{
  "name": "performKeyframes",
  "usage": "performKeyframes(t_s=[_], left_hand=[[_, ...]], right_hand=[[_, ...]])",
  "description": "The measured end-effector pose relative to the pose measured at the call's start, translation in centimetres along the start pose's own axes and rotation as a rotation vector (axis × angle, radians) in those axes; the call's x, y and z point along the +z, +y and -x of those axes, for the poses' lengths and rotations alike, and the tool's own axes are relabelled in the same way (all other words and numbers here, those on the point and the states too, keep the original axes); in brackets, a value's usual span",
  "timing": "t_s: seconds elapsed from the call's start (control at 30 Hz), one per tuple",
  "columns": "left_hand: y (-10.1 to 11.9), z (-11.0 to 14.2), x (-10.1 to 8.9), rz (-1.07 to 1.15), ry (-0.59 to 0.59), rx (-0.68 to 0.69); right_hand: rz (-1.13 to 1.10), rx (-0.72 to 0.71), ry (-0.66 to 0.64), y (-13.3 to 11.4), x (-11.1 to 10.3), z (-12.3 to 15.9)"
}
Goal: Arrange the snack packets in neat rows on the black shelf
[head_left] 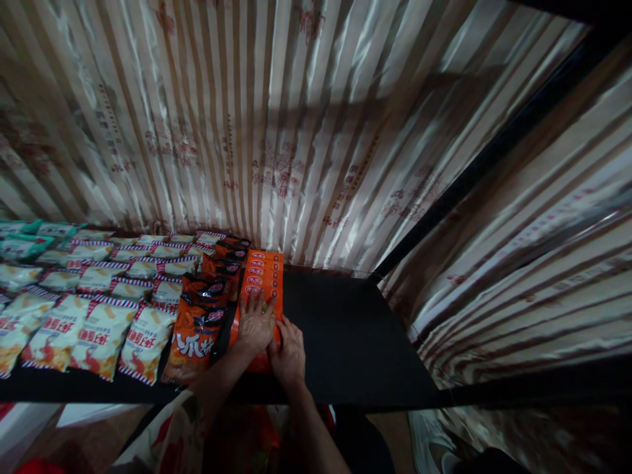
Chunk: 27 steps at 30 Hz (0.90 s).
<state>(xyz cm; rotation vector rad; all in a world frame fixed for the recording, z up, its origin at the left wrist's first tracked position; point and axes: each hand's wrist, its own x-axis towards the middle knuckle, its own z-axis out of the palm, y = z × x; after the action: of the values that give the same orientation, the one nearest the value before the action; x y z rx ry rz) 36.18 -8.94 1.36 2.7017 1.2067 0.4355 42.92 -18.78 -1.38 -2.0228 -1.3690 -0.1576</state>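
Observation:
Bright orange packets point(265, 277) with white-and-red oval logos stand one behind another in a row on the black shelf. My left hand point(257, 324) lies over the front ones, palm down with fingers spread. At the row's front right edge is my right hand point(288, 349), its thumb across the front and its fingers bent along the side of an orange packet; part of its grip is hidden. Just left of my left hand, an orange-and-black snack bag point(193, 339) leads a line of similar bags, untouched.
Several rows of white snack bags point(97, 332) with striped edges fill the left side, with green bags point(24, 245) farther left. The black shelf point(345, 336) extends right to a dark frame post point(464, 178). Shiny printed curtains point(276, 118) hang behind.

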Motion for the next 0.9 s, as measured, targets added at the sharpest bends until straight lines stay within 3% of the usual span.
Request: performKeyframes(t_s=[0.43,0.6,0.9], left_hand=[[-0.1,0.1,0.4,0.010,0.035,0.006],[0.1,0.1,-0.4,0.024,0.021,0.005],[2.4,4.2,-2.5,0.182,0.044,0.069]], right_hand=[[0.020,-0.002,-0.028,-0.3,-0.2,0.0],[0.000,0.043,-0.026,-0.6,-0.5,-0.2],[-0.142,0.021,0.068,-0.7,-1.6,1.3]])
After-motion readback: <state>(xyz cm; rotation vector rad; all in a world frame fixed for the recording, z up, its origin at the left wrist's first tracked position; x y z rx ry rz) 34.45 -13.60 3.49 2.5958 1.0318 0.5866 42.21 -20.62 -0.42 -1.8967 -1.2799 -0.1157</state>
